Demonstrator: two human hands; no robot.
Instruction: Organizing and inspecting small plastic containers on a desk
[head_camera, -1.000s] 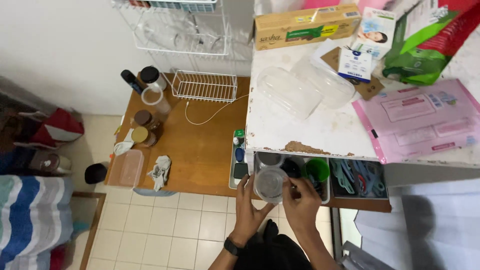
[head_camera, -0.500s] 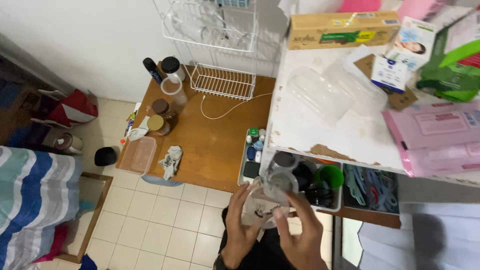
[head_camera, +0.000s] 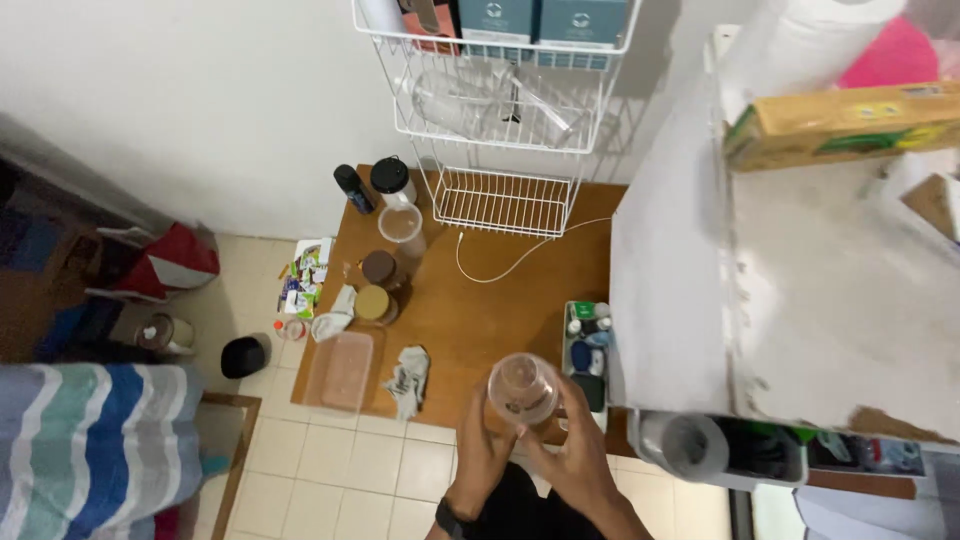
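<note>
Desk: a brown wooden desk (head_camera: 480, 310) stands against the white wall, over a pale tiled floor.
Shelf: a big white shelf top (head_camera: 830, 300) fills the right side, higher than the desk.
Rack: a white wire rack (head_camera: 505, 200) sits at the back of the desk, with a thin white cable (head_camera: 500, 268) lying in front of it.
Box: a clear, flat plastic box (head_camera: 342, 372) lies near the desk's front left edge, just beside a crumpled grey cloth (head_camera: 408, 378).
Jars: two brown jars with round lids (head_camera: 378, 288) stand close behind the box.
Cup: a clear, round plastic cup (head_camera: 522, 388) is held up over the front edge of the desk, between both hands.
Left hand: the left hand (head_camera: 482, 440) has its fingers wrapped around the cup's left side.
Right hand: the right hand (head_camera: 572, 452) has its fingers gripping the cup's right side and bottom.
</note>
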